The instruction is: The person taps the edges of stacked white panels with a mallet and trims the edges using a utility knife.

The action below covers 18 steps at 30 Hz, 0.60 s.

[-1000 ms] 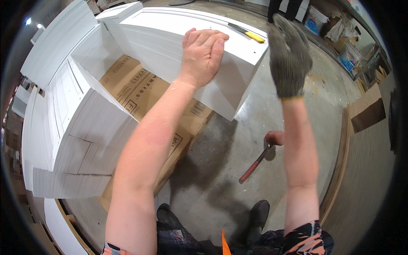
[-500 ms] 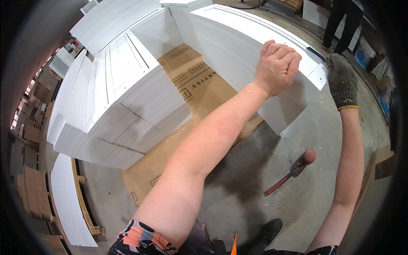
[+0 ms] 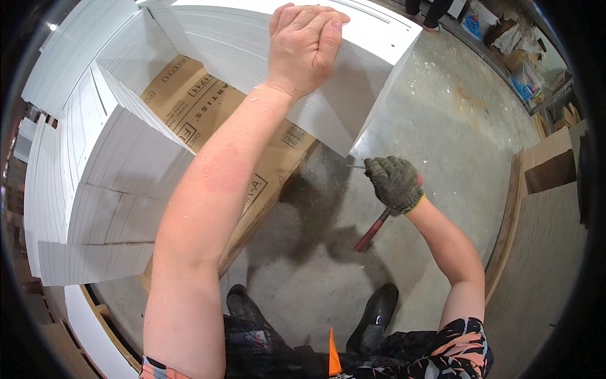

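My bare left hand (image 3: 306, 47) is closed at the top edge of a stack of white panels (image 3: 328, 101). Its fingers are curled together, and their undersides are hidden. My right hand (image 3: 392, 182), in a dark grey knit glove with a yellow cuff, is closed around a tool with a thin metal tip (image 3: 356, 166). The tool's handle is hidden in the glove. That tip points left, just below the stack's lower corner. Behind the glove, a mallet (image 3: 372, 230) lies on the floor, its dark red handle showing and its reddish head mostly covered.
More white panels (image 3: 120, 177) are stacked at left. Printed brown cardboard (image 3: 252, 136) lies between the stacks. A large board (image 3: 536, 252) stands at right with wooden pieces. Plastic bags and odds and ends (image 3: 517, 50) lie far right, near another person's legs (image 3: 432, 12).
My gloved right hand has come down from the stack's top edge to beside its lower corner. My left hand stays closed at the stack's top. The view has swung right and downward.
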### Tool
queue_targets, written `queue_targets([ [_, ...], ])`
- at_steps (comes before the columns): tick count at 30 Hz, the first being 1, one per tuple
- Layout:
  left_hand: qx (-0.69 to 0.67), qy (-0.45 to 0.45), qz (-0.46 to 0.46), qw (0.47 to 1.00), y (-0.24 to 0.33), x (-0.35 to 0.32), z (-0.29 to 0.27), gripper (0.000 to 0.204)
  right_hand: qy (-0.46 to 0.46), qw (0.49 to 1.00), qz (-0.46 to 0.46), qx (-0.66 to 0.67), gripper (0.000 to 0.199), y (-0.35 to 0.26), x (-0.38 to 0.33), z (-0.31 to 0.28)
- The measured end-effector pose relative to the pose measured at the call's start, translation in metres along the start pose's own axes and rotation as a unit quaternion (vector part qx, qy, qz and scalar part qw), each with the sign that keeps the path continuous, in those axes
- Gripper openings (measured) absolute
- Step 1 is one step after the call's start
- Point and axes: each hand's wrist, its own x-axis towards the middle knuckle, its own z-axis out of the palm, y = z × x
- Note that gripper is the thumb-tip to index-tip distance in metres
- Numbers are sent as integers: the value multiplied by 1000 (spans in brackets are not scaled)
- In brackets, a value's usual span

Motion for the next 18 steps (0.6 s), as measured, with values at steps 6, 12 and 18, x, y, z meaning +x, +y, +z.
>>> queue_targets([
  [6, -8, -2, -1, 1000, -1, 1, 4, 38, -134, 990, -49, 11, 31, 11, -2, 45],
  [12, -15, -12, -3, 1000, -4, 0, 0, 39, -102, 992, -67, -32, 29, 19, 12, 46],
  [18, -45, -22, -12, 999, 12, 6, -5, 25, -84, 988, -51, -120, 27, 44, 47, -17],
])
